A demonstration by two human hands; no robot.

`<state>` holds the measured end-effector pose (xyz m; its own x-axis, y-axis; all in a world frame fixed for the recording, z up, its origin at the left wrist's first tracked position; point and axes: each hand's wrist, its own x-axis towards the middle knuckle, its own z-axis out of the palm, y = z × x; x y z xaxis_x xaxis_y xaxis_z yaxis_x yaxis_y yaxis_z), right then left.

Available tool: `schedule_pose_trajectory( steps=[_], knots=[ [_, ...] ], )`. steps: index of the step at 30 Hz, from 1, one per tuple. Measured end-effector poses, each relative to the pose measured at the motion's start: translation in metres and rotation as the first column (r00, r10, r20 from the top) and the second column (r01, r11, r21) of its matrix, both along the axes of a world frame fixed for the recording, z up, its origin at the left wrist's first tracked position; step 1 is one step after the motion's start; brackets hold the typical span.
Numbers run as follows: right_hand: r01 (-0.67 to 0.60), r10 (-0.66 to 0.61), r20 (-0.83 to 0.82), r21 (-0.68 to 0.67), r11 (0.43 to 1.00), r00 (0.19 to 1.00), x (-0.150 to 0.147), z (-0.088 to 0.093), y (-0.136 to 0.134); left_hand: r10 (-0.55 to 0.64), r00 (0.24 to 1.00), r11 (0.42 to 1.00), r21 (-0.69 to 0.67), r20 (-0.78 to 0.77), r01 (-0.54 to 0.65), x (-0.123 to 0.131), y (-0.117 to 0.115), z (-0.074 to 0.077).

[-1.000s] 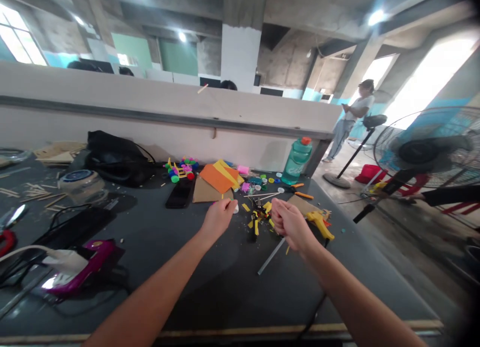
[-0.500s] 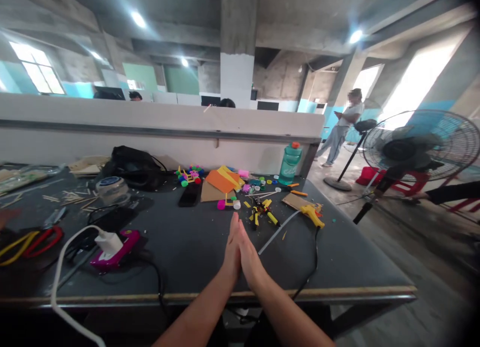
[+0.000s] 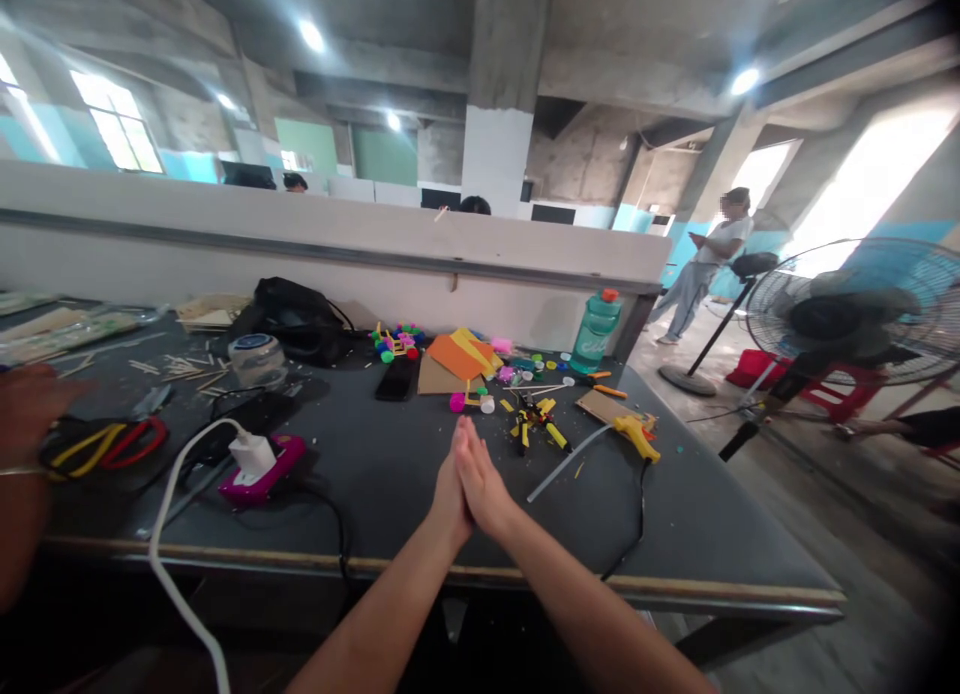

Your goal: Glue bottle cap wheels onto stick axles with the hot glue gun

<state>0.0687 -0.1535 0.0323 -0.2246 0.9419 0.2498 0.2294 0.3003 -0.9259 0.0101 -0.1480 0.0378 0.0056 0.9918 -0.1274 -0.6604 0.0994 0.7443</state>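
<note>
- Pressing palm to palm right now: the left hand (image 3: 448, 496) and right hand (image 3: 482, 491) sit together, fingers straight up, empty and unclenched, just above the dark grey tabletop (image 3: 360, 484).
- Closest to those fingertips, yet untouched: a translucent glue stick (image 3: 568, 464) lying loose, a yellow-and-black pair of pliers (image 3: 536, 421) among yellow scraps, and a small pink pompom (image 3: 457, 402).
- At right, a yellow hot glue gun (image 3: 636, 437) lies on its side, its black cord (image 3: 641, 514) trailing to the tabletop's edge: one careless tug could drag it off.
- Trouble spot at left: a co-worker's hand (image 3: 26, 409) reaches in by red-and-yellow loops (image 3: 105, 449), where a white cable (image 3: 169, 514) from a pink power strip (image 3: 262, 471) could snag a wrist.
</note>
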Motion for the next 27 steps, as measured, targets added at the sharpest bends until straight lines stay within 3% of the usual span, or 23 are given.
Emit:
schedule_pose_trajectory(
  steps=[2, 4, 7, 11, 14, 17, 23, 27],
  knots=[
    [0.071, -0.08, -0.116, -0.077, 0.994, 0.99, 0.01, 0.002, 0.027, -0.035, 0.998, 0.999, -0.012, 0.053, 0.035, 0.008, 0.006, -0.001],
    [0.049, -0.107, -0.278, -0.206, 0.977, 0.955, 0.025, 0.009, 0.049, -0.077, 0.996, 0.997, 0.024, 0.052, 0.076, 0.011, 0.018, 0.001],
    [-0.111, -0.1, -0.529, -0.351, 0.93, 0.843, 0.05, 0.024, 0.075, -0.153, 0.986, 0.986, 0.063, -0.072, 0.157, 0.002, 0.049, 0.006],
    [-0.3, -0.039, -0.677, -0.375, 0.877, 0.735, 0.072, 0.037, 0.098, -0.163, 0.959, 0.973, 0.121, -0.23, 0.194, -0.013, 0.093, 0.006],
    [-0.358, -0.007, -0.729, -0.346, 0.867, 0.685, 0.075, 0.029, 0.108, -0.029, 0.97, 0.988, 0.142, -0.242, 0.064, -0.016, 0.111, -0.005],
    [-0.408, 0.01, -0.768, -0.329, 0.852, 0.641, 0.073, 0.014, 0.11, 0.034, 0.966, 0.992, 0.126, -0.256, -0.001, -0.014, 0.116, -0.02],
    [-0.382, -0.046, -0.78, -0.356, 0.853, 0.624, 0.071, -0.002, 0.11, 0.047, 0.94, 0.983, 0.181, -0.338, 0.016, -0.01, 0.119, -0.031],
    [-0.402, -0.069, -0.825, -0.345, 0.848, 0.561, 0.068, -0.008, 0.113, 0.106, 0.836, 0.973, 0.231, -0.539, 0.026, -0.014, 0.121, -0.031]
  ],
)
